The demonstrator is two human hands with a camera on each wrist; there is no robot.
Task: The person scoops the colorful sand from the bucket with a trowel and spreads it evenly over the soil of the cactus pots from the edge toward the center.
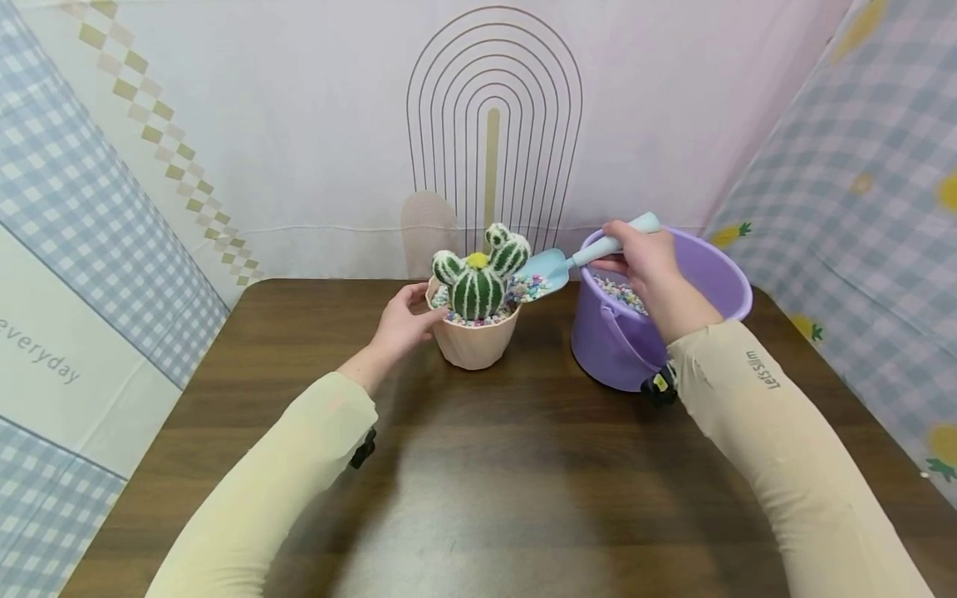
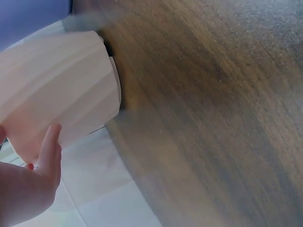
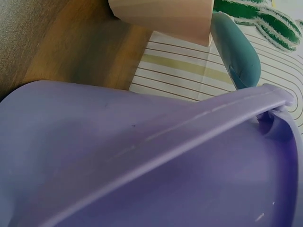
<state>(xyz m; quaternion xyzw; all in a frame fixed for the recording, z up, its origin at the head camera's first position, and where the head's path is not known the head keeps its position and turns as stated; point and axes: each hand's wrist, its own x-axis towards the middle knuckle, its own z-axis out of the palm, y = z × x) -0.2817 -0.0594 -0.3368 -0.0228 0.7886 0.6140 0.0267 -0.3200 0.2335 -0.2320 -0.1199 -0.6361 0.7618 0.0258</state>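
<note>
A knitted-looking green and white cactus [image 1: 477, 295] with a yellow top stands in a pale peach flower pot [image 1: 476, 345], amid colourful small pebbles. My left hand [image 1: 404, 322] holds the pot at its left side, thumb at the rim; the left wrist view shows fingers [image 2: 49, 146] against the ribbed wall. My right hand [image 1: 649, 262] grips the handle of a light blue trowel [image 1: 552, 266]. The blade, loaded with pebbles [image 1: 531, 288], tilts down over the pot's right rim. In the right wrist view the trowel [image 3: 239, 52] shows beside the pot, while my hand is hidden.
Right of the pot, under my right forearm, stands a purple bucket [image 1: 607, 349] with more pebbles [image 1: 619, 291] inside and its handle hanging at the front. The brown wooden table [image 1: 493, 465] meets a patterned cloth backdrop [image 1: 321, 124] behind and at both sides.
</note>
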